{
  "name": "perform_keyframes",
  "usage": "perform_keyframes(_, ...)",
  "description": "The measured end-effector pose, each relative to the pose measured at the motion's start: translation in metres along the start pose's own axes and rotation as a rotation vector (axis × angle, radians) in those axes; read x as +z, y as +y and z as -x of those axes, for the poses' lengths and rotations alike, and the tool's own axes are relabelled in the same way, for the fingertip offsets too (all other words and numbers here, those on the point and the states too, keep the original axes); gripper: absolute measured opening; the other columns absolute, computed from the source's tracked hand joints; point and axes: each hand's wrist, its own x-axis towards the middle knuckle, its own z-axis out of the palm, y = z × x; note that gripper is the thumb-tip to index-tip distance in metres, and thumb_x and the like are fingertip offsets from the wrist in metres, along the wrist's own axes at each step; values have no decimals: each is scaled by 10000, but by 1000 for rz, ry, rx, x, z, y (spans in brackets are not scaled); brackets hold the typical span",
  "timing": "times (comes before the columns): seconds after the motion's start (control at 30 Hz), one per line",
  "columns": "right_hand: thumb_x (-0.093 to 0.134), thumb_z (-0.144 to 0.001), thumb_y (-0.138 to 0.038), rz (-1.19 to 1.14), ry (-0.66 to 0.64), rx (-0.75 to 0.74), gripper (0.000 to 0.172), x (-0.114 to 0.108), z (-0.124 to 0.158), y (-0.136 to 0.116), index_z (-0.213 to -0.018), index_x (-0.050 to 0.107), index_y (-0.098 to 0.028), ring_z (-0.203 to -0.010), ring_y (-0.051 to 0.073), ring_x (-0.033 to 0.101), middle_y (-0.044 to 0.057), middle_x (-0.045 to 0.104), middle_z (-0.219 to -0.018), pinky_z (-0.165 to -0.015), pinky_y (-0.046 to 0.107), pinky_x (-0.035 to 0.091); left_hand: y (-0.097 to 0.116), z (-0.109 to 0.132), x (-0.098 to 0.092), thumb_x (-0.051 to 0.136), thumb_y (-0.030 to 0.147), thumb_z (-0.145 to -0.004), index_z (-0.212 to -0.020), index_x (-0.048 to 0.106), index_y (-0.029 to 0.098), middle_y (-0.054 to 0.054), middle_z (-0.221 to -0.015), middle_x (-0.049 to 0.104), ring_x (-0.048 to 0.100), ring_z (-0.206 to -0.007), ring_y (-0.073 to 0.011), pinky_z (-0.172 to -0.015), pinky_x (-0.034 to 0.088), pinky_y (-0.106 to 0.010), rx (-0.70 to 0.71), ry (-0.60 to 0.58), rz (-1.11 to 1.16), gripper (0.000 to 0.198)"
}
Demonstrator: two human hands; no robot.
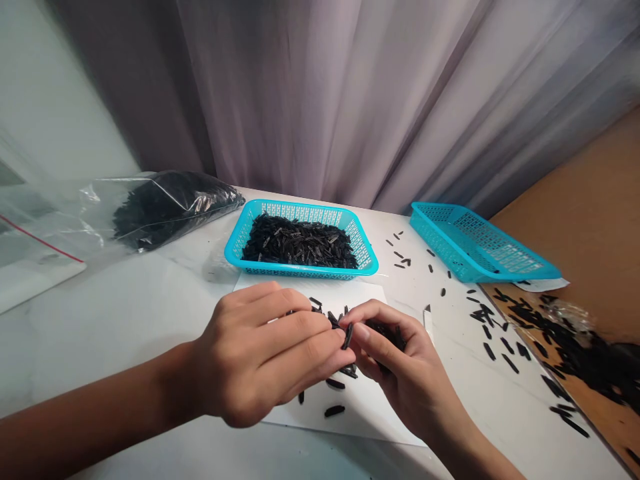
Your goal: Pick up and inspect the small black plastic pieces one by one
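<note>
Above a white sheet of paper (367, 427) my two hands meet at the fingertips. Thumb and index finger of my right hand (400, 347) pinch a thin black strip (347, 335). My left hand (265, 353) reaches in from the left, fingers pressed together and their tips beside that strip; its thumb is hidden, and what it holds I cannot make out. Underneath lies a small pile of black strips (350, 371), partly covered by both hands. A few loose strips, such as one black piece (335, 411), rest on the paper nearer to me.
Behind my hands stands a blue basket (300, 272) filled with black strips. Another blue basket (480, 247) sits at the right. A clear bag (170, 207) of black material lies at the left. Strips (485, 313) are scattered rightward, near a white-handled blade (427, 320). A curtain (300, 100) hangs behind.
</note>
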Motion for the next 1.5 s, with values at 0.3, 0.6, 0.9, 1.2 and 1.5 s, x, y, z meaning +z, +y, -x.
perform_keyframes(0.3, 834, -750, -208, -456, 304, -151, 219, -45, -32, -14, -913, 689, -209, -433, 28, 250, -94, 392, -612, -375, 86, 276, -6, 6, 12, 765, 243, -836, -857, 697, 135, -21, -766, 741, 663, -686, -165, -642, 542, -301, -127, 44, 34, 130)
perform_keyframes(0.6, 635, -873, -578, -61, -1, 207, 465, 0, -9, 15, -896, 719, -122, -485, 64, 308, -26, 494, -579, -458, 206, 194, 1, 15, 23, 694, 212, -887, -955, 699, 168, -27, -991, 745, 649, -837, -180, -740, 528, -314, -383, -263, 387, 81)
perform_keyframes(0.9, 570, -939, -528, 74, -103, 157, 416, 0, -7, 14, -983, 705, -137, -513, 74, 322, -9, 517, -648, -469, 235, 194, -2, 15, 26, 677, 94, -837, -780, 700, 139, -15, -743, 720, 622, -677, -158, -637, 499, -282, -411, -213, 448, 76)
perform_keyframes(1.2, 718, -875, -361, 70, 28, 129, 233, -9, -11, 4, -798, 690, -142, -522, 57, 280, -40, 448, -617, -468, 233, 147, -10, 12, 21, 677, 96, -834, -803, 704, 139, -15, -743, 714, 624, -687, -151, -660, 502, -296, -441, -87, 322, 60)
perform_keyframes(1.5, 758, -846, -343, 134, 56, 17, 184, -11, -8, 4, -911, 743, -171, -514, 65, 275, -65, 401, -567, -467, 248, 153, -9, 14, 23, 723, 146, -843, -872, 725, 142, -21, -767, 733, 643, -709, -158, -674, 515, -309, -466, -75, 350, 29)
